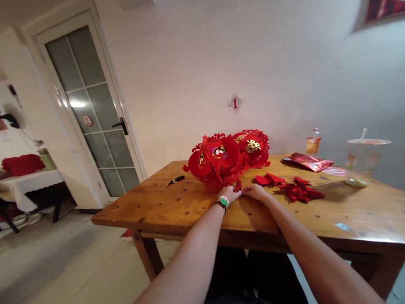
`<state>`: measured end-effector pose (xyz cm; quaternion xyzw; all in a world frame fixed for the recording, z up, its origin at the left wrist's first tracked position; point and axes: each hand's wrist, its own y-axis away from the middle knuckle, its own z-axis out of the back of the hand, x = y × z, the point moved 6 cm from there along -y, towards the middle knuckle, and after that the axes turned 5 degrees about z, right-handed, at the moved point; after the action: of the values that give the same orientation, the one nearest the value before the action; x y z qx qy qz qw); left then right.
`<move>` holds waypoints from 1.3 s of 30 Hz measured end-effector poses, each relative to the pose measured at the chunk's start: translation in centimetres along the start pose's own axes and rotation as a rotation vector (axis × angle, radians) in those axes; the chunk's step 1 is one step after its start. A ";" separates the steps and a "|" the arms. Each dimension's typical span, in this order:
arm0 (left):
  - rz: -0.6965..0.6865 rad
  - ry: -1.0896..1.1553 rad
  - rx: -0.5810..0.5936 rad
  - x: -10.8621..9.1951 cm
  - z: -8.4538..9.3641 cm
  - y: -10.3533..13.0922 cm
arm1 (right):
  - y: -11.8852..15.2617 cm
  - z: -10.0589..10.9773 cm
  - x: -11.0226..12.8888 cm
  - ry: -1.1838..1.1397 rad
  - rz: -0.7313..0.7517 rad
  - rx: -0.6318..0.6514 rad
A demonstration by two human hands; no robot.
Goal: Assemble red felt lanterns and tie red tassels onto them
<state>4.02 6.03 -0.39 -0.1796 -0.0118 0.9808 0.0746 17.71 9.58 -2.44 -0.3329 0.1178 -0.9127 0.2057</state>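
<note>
My left hand (229,195), with a dark band and a green-and-white patch at the wrist, is closed on a small folded red paper piece (237,185). Beside it, my right hand (256,192) has its fingertips pinched together close to that piece; what they hold is too small to make out. Just beyond both hands sit red paper lanterns (219,153) with scalloped cut-out edges, cartoon figures and gold characters. Several red paper cut-outs (300,190) lie in a loose pile to the right of my right hand.
On the wooden table (188,214) lie keys (174,181) to the left and a shiny red packet (309,161) at the back right. An orange-labelled bottle (313,141) and a tall plastic cup (364,162) with a straw stand there too. A white wall rises behind.
</note>
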 end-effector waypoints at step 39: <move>-0.167 0.818 0.092 0.5 -0.7 -3.1 | 1.1 1.8 1.3 -0.531 -0.145 -0.030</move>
<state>4.25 9.12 -1.02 -0.5494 0.0481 0.8186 0.1605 18.30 7.91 -0.78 -0.5709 0.0490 -0.8041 0.1586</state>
